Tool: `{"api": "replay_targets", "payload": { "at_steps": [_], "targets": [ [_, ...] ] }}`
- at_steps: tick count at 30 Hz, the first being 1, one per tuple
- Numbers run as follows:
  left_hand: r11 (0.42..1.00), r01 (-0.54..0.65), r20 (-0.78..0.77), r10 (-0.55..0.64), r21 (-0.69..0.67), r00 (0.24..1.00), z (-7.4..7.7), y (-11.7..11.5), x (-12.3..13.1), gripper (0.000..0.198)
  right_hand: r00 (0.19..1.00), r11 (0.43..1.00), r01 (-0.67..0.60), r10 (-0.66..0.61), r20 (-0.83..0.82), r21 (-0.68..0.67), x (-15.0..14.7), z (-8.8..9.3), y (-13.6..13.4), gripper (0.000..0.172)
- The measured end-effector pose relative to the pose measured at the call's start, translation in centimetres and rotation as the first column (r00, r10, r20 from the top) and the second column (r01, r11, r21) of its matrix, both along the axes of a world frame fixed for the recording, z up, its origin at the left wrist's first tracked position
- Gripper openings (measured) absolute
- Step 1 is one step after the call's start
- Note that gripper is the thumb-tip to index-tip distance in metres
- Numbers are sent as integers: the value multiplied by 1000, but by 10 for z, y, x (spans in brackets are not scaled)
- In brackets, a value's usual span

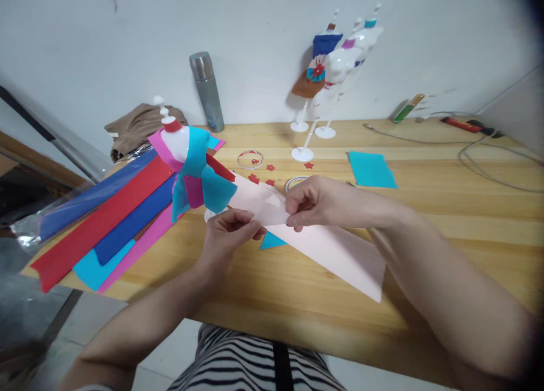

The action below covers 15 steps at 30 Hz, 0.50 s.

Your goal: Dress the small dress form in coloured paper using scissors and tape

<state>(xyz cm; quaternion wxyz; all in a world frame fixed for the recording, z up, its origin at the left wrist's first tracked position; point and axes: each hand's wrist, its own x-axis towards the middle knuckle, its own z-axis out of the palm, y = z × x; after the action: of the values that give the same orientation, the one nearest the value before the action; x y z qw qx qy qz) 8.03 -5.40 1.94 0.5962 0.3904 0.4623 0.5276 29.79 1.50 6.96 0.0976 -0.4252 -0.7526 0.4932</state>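
The person's left hand (228, 230) has thumb and fingers clamped on one end of a small, pale, translucent strip (273, 214), while the right hand (313, 201) pinches its other end. The strip is held over a long, pale pink felt-like sheet (344, 258) on the light wooden table (272, 294), near a white mannequin (179, 146) draped in turquoise and magenta cloth (196, 147).

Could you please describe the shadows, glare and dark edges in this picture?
In the head view, a soft shadow dims the pale pink strip near its right end; also in the head view, glare whitens parts of the clear plastic at far left; the head view's upper right corner goes dark.
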Motion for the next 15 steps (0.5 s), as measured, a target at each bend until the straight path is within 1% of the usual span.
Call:
{"api": "replay_targets", "payload": {
  "at_steps": [5,9,12,15],
  "targets": [
    [1000,9,-64,-8,28,998,-6,4,-4,25,1000,1000,11,-11,-8,-25,-1,0,-3,10],
    [999,-28,-113,32,40,993,-1,2,-2,22,1000,1000,-22,22,-22,15,-1,-3,-1,13],
    [998,-13,-166,22,60,986,4,-2,0,21,998,998,-50,51,-27,30,-2,-7,0,21],
    [998,9,-217,6,70,976,7,-4,1,22,1000,997,4,-3,-11,71,-7,-8,-1,29]
  ]
}}
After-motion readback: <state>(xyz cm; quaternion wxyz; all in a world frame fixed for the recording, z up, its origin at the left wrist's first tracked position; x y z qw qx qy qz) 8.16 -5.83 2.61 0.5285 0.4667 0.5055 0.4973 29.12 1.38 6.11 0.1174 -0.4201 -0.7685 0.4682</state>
